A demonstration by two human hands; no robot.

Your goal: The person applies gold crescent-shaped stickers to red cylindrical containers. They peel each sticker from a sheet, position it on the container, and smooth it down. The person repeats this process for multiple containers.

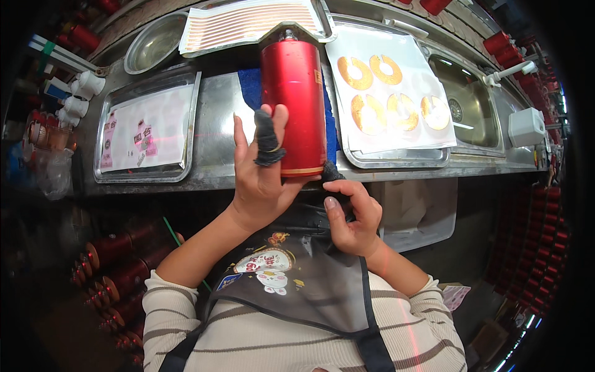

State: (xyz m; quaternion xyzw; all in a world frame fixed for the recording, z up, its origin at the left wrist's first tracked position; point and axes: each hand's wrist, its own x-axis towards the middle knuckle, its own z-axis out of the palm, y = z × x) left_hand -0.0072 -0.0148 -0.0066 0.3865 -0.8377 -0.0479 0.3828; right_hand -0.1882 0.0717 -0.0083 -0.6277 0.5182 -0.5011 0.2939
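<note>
A glossy red cylindrical bottle (pixel 294 105) with a gold band round its near end stands out over the counter's front edge. My left hand (pixel 263 164) is closed on its left side, the thumb side spread and a dark cloth wrap on one finger; part of this hand reaches below the near end. By the bottle's lower right corner is my right hand (pixel 356 214), thumb and forefinger bent and apart. A dark finger wrap (pixel 331 172) lies at that corner, close to the right forefinger. A blue cloth (pixel 249 87) is partly hidden behind the bottle.
On the right, a tray (pixel 396 159) carries a white sheet with several gold ring-shaped stickers. A tray with printed pink sheets (pixel 145 133) sits left. Farther back are a metal bowl (pixel 155 44) and striped gold strips (pixel 248 28). A sink (pixel 465 102) is at the right.
</note>
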